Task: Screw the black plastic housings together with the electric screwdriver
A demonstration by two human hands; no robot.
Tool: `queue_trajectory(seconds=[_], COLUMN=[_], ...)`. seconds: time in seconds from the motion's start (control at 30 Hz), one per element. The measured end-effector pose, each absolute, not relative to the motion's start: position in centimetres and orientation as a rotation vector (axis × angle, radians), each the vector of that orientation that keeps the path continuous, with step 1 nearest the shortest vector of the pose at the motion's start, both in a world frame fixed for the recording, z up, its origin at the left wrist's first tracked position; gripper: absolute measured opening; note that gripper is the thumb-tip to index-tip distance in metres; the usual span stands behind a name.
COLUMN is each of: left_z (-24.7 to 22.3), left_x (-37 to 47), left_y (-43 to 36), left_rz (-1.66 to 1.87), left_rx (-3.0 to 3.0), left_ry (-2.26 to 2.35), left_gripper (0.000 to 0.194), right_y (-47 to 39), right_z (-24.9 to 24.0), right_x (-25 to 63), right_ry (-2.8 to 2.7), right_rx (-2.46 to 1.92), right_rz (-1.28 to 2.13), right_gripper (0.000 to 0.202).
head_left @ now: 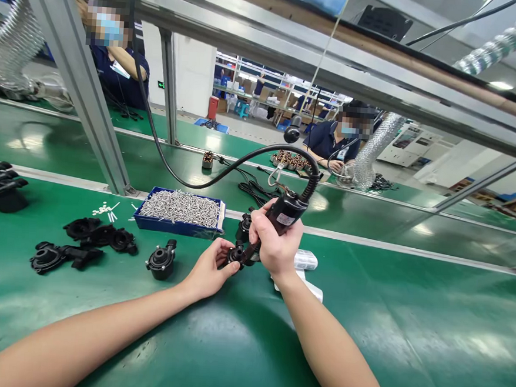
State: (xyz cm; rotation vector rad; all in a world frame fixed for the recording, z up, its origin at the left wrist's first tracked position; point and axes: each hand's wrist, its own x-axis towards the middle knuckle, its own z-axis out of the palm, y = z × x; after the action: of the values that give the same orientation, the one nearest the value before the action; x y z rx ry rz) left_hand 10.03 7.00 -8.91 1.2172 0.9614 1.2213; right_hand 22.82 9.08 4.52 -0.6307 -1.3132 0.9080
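My right hand (279, 242) is wrapped round a black electric screwdriver (287, 212), tilted so its tip points down and left. A black cable leaves its top end. Low over the green bench, my left hand (212, 268) grips a small black pump housing (236, 254) between thumb and fingers. The screwdriver's lower end meets this housing; its very tip is hard to make out. Just behind stands another black housing (244, 225), partly hidden by my right hand. To the left of my left hand, a similar pump housing (161, 260) stands upright with screws in its rim.
A blue tray of screws (179, 210) sits behind my hands. Black plastic parts (100, 235) and small white pieces (106, 210) lie left, with more housings (0, 184) farther left. White rolls (306, 260) lie right. A metal post (88, 87) rises ahead; co-workers sit beyond.
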Motion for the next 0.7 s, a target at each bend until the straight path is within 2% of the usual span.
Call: queue_trajectory(seconds=[0.43,0.6,0.7], left_z=[-8.8,-9.1,-9.1], left_x=[9.3,9.3,8.9], left_y=[6.5,6.5,7.0], left_rz=[1.195,1.176,1.12], left_rx=[1.378,1.376,1.266], left_ry=[0.965,0.997,0.971], left_gripper=[0.037,0.069,0.068], right_y=[9.4,8.9,8.7], right_z=[5.3,7.0,7.6], right_x=[23.4,25.3,25.8], right_ry=[-1.287,-1.288,-1.289], right_rx=[-0.603,-0.558,-0.562], right_rz=[0.937,0.825,0.773], right_gripper=[0.031,0.026,0.027])
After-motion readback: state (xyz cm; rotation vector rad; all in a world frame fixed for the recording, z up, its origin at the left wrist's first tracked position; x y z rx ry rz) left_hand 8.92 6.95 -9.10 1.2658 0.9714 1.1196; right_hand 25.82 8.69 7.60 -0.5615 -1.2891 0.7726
